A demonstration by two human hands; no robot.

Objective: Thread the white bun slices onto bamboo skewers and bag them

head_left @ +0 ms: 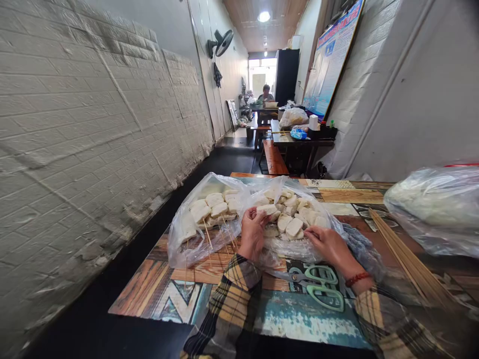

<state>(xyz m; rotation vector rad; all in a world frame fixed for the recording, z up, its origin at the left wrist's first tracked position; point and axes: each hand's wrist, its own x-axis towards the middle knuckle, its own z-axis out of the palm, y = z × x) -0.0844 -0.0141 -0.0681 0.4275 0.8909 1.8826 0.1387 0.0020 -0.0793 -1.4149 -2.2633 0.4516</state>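
My left hand (252, 234) is closed on a pale, thick oval food slice (266, 209), held between thumb and fingers. Beneath it, an open clear plastic bag (322, 249) holds a heap of loose slices (294, 228). My right hand (331, 247) has thumb and fingertips pinched together at the heap's right side; what they hold, if anything, is too small to make out. To the left, another clear bag (177, 244) contains similar slices (214, 200) on thin wooden skewers (208, 234), whose ends stick out toward me.
Green-handled scissors (318, 281) lie in front of the bags. Loose wooden skewers (400, 249) and a full plastic bag (426, 204) are at the right of the patterned table (145, 289). Farther back are a bench (274, 157), another table (284, 138) and a seated person (266, 93).
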